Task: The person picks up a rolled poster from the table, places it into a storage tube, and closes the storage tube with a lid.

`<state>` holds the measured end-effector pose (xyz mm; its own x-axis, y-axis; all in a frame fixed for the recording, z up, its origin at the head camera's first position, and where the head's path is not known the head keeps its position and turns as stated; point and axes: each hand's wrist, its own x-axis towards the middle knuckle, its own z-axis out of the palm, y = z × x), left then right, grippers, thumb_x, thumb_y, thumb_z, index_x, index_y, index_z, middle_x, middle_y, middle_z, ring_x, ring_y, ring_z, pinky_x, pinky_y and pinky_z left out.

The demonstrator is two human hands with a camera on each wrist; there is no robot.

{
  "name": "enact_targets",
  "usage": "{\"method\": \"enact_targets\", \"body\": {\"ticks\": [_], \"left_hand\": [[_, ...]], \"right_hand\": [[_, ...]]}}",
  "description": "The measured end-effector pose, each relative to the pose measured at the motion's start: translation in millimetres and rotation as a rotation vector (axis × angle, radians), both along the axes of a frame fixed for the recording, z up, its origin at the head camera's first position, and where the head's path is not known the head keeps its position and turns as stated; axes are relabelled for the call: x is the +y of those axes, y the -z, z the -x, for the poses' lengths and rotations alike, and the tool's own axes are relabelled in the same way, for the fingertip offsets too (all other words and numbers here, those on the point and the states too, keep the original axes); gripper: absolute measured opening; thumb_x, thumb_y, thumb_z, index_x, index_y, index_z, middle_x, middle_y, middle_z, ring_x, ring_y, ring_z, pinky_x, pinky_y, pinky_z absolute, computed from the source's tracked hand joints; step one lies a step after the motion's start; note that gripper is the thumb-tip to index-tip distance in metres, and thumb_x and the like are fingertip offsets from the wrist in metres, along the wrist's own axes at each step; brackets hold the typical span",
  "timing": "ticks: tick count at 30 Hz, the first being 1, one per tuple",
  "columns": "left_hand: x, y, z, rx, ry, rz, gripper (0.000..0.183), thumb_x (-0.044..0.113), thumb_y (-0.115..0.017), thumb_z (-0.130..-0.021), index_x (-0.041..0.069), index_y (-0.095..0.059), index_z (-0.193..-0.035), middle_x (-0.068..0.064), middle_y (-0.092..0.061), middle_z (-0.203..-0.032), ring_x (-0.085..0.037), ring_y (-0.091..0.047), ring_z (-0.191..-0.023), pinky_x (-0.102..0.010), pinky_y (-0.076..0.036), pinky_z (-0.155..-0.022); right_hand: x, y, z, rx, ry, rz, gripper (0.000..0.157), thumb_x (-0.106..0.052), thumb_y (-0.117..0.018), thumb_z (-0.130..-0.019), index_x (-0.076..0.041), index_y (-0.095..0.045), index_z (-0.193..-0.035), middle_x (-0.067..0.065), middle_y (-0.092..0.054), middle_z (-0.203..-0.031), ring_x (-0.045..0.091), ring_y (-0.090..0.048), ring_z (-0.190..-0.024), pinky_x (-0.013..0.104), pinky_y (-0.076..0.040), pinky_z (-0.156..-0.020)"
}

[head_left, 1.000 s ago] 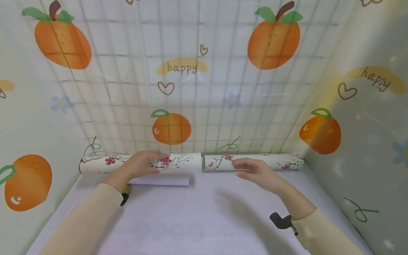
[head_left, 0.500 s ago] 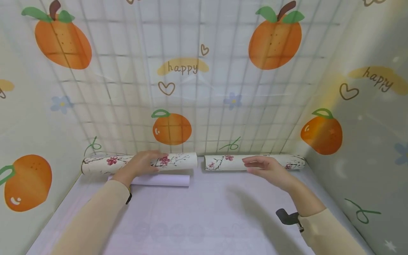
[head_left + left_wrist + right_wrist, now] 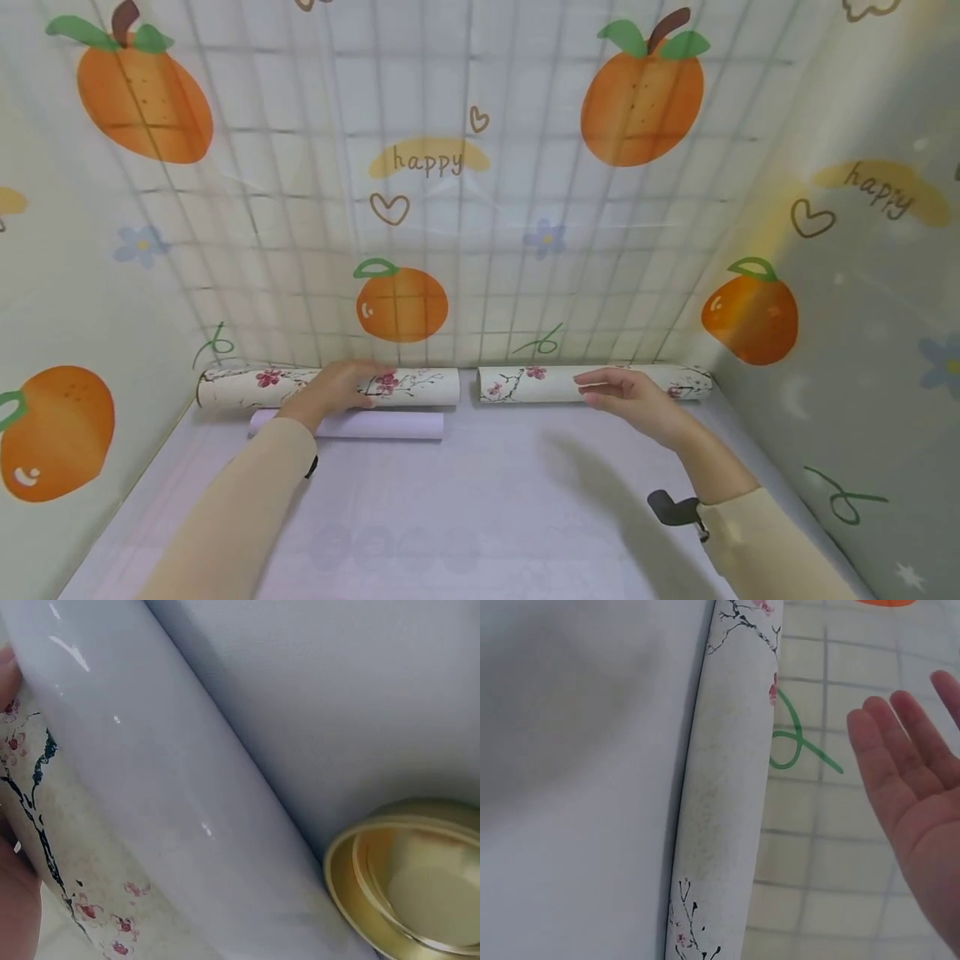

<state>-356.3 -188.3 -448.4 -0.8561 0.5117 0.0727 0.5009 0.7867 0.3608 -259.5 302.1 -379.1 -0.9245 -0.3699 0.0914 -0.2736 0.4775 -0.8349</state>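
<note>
Along the back of the table lie two white rolls of blossom-patterned paper, end to end with a small gap. My left hand (image 3: 337,392) holds the left patterned roll (image 3: 420,386), fingers over its top and thumb low on the front. Just in front lies a plain pale roll (image 3: 382,425), partly hidden by my left wrist. The left wrist view shows this glossy roll (image 3: 187,802) against the patterned one. Before the right patterned roll (image 3: 517,383) hovers my right hand (image 3: 618,396), fingers loosely extended and nothing in them. The right wrist view shows its palm (image 3: 937,817) spread.
A round, hollow gold-coloured object (image 3: 405,892) sits beside the plain roll in the left wrist view. Behind the rolls rises a grid wall covered with an orange-print sheet (image 3: 510,283); similar side sheets close in left and right. The tabletop (image 3: 465,500) has a pale cover.
The left patterned roll has settled lower, and the gap between the two patterned rolls has widened. My right hand has shifted right. More of the plain roll's left end now shows.
</note>
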Motion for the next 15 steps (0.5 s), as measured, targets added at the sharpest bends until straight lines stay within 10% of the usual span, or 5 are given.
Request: {"method": "enact_targets", "body": {"ticks": [6,15], "left_hand": [[-1,4.3,-0.9,-0.049,-0.007,-0.055,0.066,0.012,-0.078,-0.088,0.019,-0.051,-0.149,-0.006,-0.050,-0.150,-0.033,-0.040,-0.142,-0.052,-0.030,-0.116],[-4,10.6,6.3,-0.121,-0.010,-0.102,0.064,0.015,-0.073,-0.092,0.022,-0.048,-0.151,-0.007,-0.046,-0.153,-0.035,-0.036,-0.144,-0.054,-0.029,-0.116]], "right_hand": [[3,1.2,-0.8,-0.007,-0.009,0.021,0.037,-0.016,-0.068,-0.097,-0.001,-0.062,-0.131,0.019,-0.063,-0.131,0.030,-0.062,-0.120,0.031,-0.052,-0.097],[11,2.1,0.4,0.001,0.005,0.001,0.037,-0.018,-0.069,-0.097,-0.002,-0.063,-0.130,0.019,-0.063,-0.130,0.015,-0.065,-0.112,0.028,-0.053,-0.094]]}}
